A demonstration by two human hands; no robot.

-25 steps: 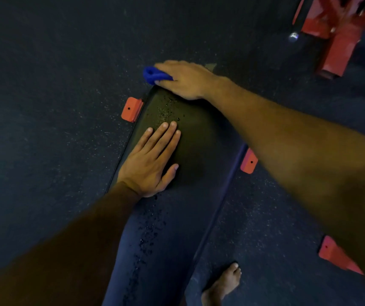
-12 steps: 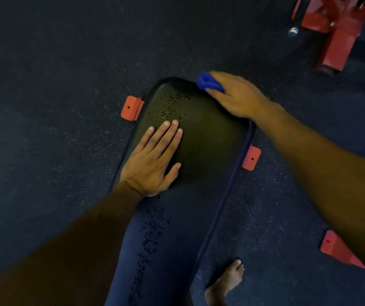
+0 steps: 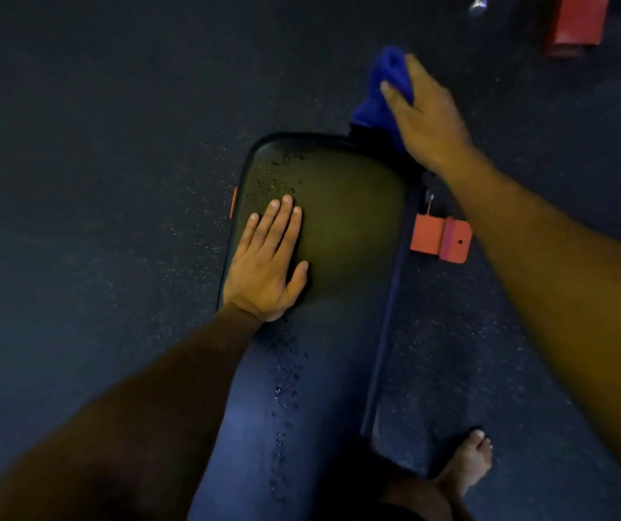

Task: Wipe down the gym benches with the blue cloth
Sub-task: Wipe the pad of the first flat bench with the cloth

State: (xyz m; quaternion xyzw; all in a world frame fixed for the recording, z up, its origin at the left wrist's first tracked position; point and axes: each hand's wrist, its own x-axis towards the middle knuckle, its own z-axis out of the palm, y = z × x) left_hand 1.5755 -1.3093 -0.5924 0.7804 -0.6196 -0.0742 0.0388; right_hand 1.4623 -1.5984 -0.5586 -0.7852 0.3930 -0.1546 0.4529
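Left hand [image 3: 267, 265] is lying flat on the gym bench [image 3: 343, 227] pad, fingers straight and together. Right hand [image 3: 427, 122] is gripping the bunched blue cloth [image 3: 384, 92], fingers curled round it, at the pad's far right corner. Droplets [image 3: 282, 389] are sitting along the pad.

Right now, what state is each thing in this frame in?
Bench: droplets on the pad, not wiped dry.
Blue cloth: bunched, lifted past the bench's far end.
Right hand: holds the cloth.
Left hand: flat on the bench.
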